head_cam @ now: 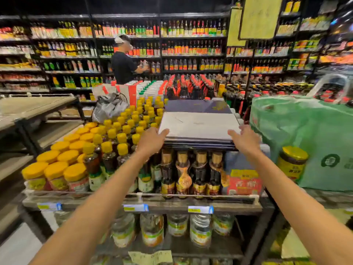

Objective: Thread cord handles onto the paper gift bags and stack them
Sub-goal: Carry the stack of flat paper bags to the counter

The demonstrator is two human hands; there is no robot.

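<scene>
Near: dark bottles (191,169) on the shelf carry the flat stack of paper gift bags (198,127). Our left hand (152,140) touches its near left corner and our right hand (246,138) its near right corner, fingers straight, gripping nothing. Yellow-capped bottles (107,146) crowd the left. A green bag (305,140) and a jar (292,163) hem in the right. Far: a person (122,66) at the wall shelves.

Bare forearms, bare left hand (152,139), bare right hand (246,139)
</scene>
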